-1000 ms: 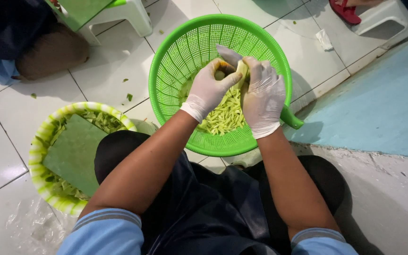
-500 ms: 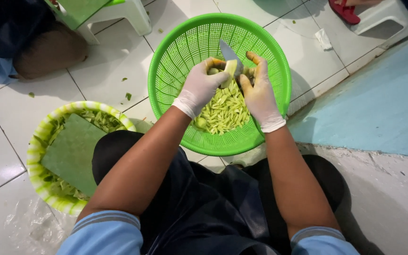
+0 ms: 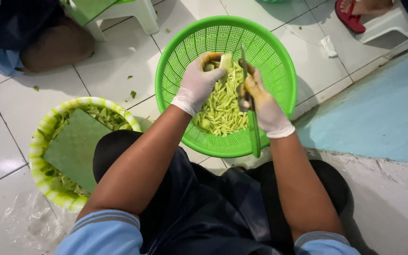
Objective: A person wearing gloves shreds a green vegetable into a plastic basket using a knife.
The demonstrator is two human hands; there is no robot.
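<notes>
Two white-gloved hands work over the round green plastic colander (image 3: pixel 279 61): the left hand (image 3: pixel 199 85) is closed around a pale green peeled fruit piece (image 3: pixel 222 62), likely firm but slippery, best cupped underneath, while the right hand (image 3: pixel 263 104) clasps a green-handled knife (image 3: pixel 250 108) above yellow-green shreds (image 3: pixel 220 111), near the striped bowl (image 3: pixel 43 137).

Floor (image 3: pixel 119 61) was white glazed tile with dark grout, green scraps scattered over it; right side gave way to a pale blue painted strip (image 3: pixel 378 118) and rough grey concrete (image 3: pixel 393 203); a white plastic stool (image 3: pixel 138 12) stood at top left; another white stool (image 3: pixel 388 26) at top right; crumpled clear plastic (image 3: pixel 29 222) lay bottom left; light was even.
</notes>
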